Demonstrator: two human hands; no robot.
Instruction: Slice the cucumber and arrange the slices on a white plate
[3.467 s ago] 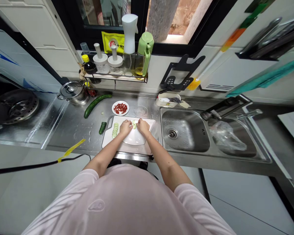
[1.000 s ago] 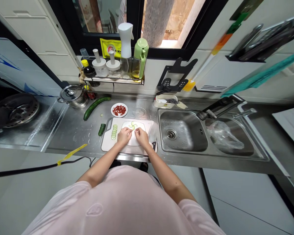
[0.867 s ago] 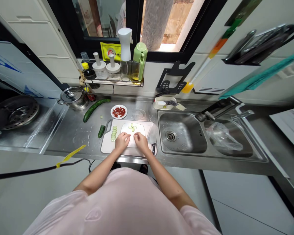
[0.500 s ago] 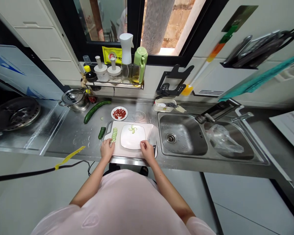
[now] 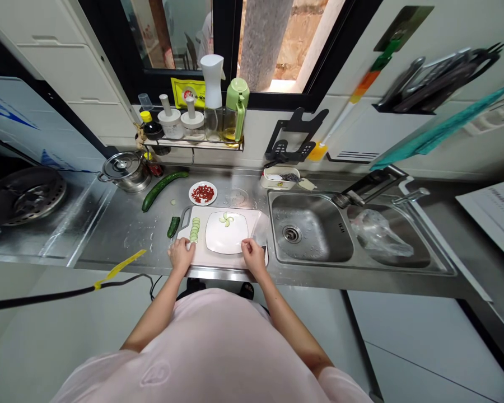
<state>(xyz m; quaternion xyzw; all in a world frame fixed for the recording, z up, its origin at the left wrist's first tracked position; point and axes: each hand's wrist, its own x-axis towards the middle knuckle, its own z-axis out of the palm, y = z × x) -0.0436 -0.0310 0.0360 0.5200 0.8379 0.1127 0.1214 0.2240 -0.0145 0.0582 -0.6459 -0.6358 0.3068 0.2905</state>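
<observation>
Looking at a white cutting board (image 5: 205, 261) under and between the hands. Have the left hand (image 5: 181, 254) down on its left edge, fingers a bit curled right by the near end of a row of cucumber slices (image 5: 195, 228); can't tell if pinching one or just touching. Have the right hand (image 5: 254, 256) at the near right corner of the white plate (image 5: 222, 240), thumb and fingers drawn together, can't tell around what. Between the hands, see that plate on the board, with curved green pieces (image 5: 225, 219) in a pinwheel near its far side. Beyond the left hand, see a cucumber chunk (image 5: 173, 226), then a long cucumber (image 5: 162, 191) on the counter (image 5: 126, 229).
</observation>
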